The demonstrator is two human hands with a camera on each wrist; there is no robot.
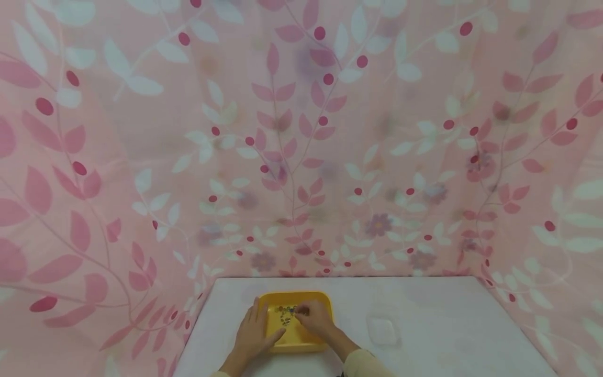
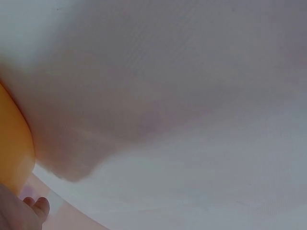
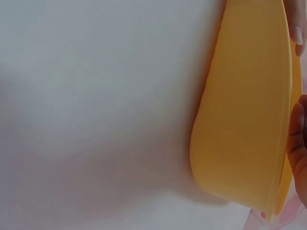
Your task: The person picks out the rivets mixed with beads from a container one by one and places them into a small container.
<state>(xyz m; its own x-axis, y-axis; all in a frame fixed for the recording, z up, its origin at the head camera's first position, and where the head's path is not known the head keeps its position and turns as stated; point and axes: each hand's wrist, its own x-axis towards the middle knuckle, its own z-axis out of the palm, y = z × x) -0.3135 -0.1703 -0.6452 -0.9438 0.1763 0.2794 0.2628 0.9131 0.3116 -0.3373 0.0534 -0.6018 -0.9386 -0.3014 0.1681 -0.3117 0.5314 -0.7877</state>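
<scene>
Straight-fingered, our left hand should steady the yellow tray; our right hand curls beside small pieces, grasp unclear.

the light in the head view is soft, even and rather dim, greying the white tabletop out to its far corners. the patterned curtain looks stretched toward the picture's sides. between the yellow tray and the tabletop's right edge, a clear container nearly melts into the white. in the left wrist view a broad, blurry-edged shadow crosses the tabletop; in the right, shade dulls the tray's wall and spreads softly beside it.
</scene>
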